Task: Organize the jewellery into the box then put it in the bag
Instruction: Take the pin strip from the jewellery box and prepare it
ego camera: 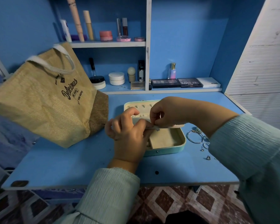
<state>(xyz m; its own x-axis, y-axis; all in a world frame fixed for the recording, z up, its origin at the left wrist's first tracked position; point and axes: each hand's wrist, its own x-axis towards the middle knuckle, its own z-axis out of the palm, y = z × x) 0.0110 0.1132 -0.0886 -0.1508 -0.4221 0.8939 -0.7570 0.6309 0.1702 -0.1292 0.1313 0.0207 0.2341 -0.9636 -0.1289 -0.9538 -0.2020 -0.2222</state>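
Note:
A small teal jewellery box [173, 147] with a beige lining lies open in the middle of the blue desk [71, 162]. Both my hands are over the box. My left hand [129, 139] and my right hand [166, 113] pinch a small flap or strap at the hinge between lid and base; what is under the fingertips is hidden. Loose silver jewellery [196, 136], a bangle, rings and small earrings, lies on the desk right of the box. A jute bag [44, 101] printed "Delicious" stands at the left, leaning.
Shelves behind the desk hold cosmetics: tubes and jars [107, 35] above, eyeshadow palettes [178, 82] and a perfume bottle [172, 71] below. A white louvred panel [262, 62] stands at the right. The desk's front edge is close to me, with patterned floor below.

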